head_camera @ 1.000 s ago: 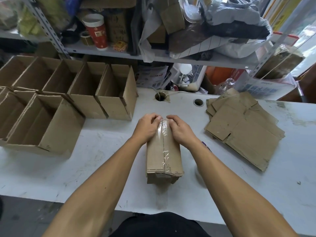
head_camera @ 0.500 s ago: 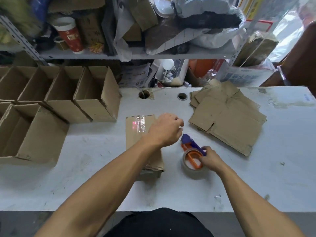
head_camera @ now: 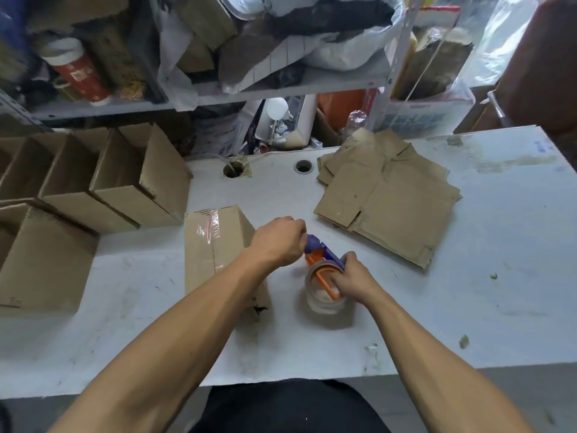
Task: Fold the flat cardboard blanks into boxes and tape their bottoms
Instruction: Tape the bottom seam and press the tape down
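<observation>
Box (head_camera: 215, 254) stands bottom-up near table (head_camera: 468, 307) middle, tape strip along seam, long axis from front edge toward back edge. Dispenser (head_camera: 324, 270) just right of box, on table. Right hand (head_camera: 352, 278) grips tape roll; left hand (head_camera: 278, 242) reaches over box corner, fingers curled at purple head, seems to pinch tape end, not sure. Left hand nearer to box. Blanks (head_camera: 387, 195) lie flat toward back right, well apart. Finished boxes (head_camera: 103, 182) stand along left edge. Nothing blocks way between box and them.

Soft daylight from the upper right, glare on the tape (head_camera: 212, 228), wide-angle bending and slight blur at edges.
</observation>
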